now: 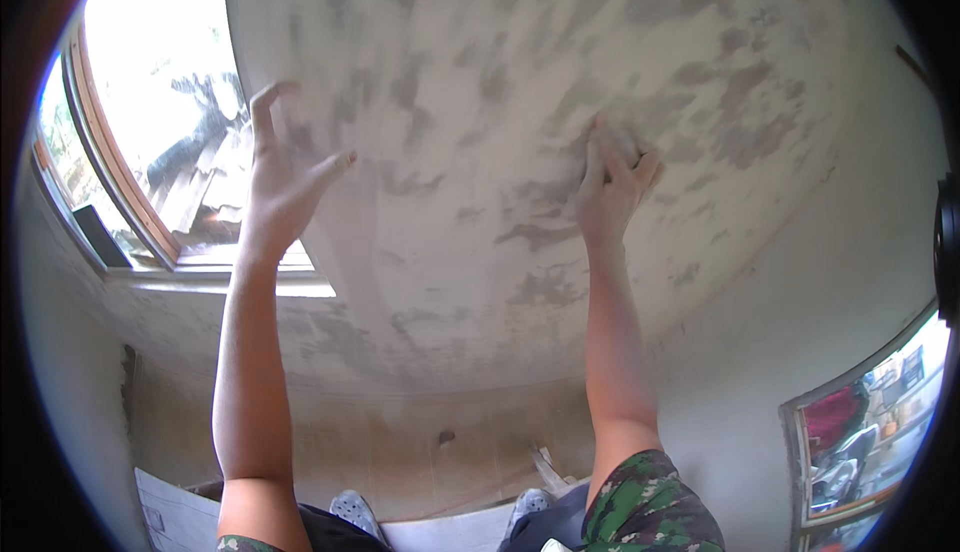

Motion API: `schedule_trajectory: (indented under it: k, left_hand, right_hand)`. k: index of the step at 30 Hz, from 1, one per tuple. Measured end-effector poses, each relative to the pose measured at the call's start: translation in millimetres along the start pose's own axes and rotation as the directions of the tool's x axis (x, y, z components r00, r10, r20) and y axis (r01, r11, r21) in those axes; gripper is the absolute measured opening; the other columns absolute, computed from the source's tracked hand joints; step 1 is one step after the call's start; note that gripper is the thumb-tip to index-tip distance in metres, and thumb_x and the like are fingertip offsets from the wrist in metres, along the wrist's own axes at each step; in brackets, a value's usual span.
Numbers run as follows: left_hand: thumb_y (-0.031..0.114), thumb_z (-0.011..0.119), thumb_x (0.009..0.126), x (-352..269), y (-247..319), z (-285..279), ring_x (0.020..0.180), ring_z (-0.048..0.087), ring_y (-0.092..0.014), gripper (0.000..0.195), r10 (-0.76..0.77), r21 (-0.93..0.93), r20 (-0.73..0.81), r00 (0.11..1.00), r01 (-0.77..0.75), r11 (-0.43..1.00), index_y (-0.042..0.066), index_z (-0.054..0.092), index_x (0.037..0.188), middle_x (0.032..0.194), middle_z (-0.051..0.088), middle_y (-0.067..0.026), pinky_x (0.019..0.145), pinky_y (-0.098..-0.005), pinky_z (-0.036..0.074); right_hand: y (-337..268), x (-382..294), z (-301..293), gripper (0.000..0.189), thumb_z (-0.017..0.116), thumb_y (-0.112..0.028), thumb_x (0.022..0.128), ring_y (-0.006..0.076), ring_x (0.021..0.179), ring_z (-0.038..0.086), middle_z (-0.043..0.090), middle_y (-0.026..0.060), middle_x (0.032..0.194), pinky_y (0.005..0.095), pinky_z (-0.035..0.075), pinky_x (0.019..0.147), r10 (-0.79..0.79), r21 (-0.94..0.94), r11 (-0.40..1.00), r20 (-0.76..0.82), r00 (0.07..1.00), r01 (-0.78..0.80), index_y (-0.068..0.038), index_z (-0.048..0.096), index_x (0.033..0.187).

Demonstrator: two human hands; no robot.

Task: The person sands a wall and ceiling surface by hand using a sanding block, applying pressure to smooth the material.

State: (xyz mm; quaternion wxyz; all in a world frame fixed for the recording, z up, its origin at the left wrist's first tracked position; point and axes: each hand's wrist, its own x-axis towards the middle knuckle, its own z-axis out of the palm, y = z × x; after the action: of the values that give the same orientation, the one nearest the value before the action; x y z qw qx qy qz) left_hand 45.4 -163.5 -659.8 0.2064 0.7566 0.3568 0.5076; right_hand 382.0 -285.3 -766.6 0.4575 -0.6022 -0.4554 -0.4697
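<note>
In front of me rises a plastered wall (pixel 450 229) with pale skim coat and darker grey patches. My left hand (pixel 281 177) is raised beside the window edge, thumb and fingers spread, holding nothing. Whether its fingertips touch the wall is unclear. Against the wall further right, my right hand (pixel 611 192) has its fingers bent around a small pale grey pad (pixel 624 139), possibly sandpaper. The fingers and whitish dust partly hide the pad. Both hands look dusty.
An open framed window (pixel 124 154) is at left, with roof sheets outside. Another window (pixel 862 432) sits low at right. My clog shoes (pixel 356 511) stand on a pale board (pixel 450 533). Below the plaster runs a brownish wall strip (pixel 390 439), beside a pale scrap (pixel 547 469).
</note>
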Motion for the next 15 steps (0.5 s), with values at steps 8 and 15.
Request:
schedule_trajectory:
  k: [8,15]
  left_hand:
    - [0.008,0.093,0.078,3.8,-1.8,0.7,0.146,0.045,-0.039,0.102,0.06,0.005,0.013,0.998,-0.06,0.998,0.02,0.031,0.158,0.154,0.044,-0.0245,0.125,-0.0553,0.042]
    - [0.003,0.095,0.076,2.5,-12.0,7.9,0.148,0.043,-0.041,0.106,0.147,0.204,-0.025,0.989,-0.139,0.969,0.021,0.03,0.158,0.155,0.044,-0.0232,0.125,-0.0601,0.04]
  right_hand:
    - [15.6,-2.7,-7.4,0.067,0.067,-0.005,0.096,0.0353,0.106,0.05,0.057,0.0135,0.11,0.0511,0.04,0.106,-0.375,-0.011,0.922,0.221,0.901,0.386,-0.031,0.062,0.157]
    - [-6.6,1.3,-11.5,0.063,0.062,-0.006,0.098,0.0345,0.112,0.053,0.059,0.0138,0.13,0.0481,0.043,0.102,-0.052,0.094,0.994,0.024,0.998,0.049,-0.029,0.063,0.156]
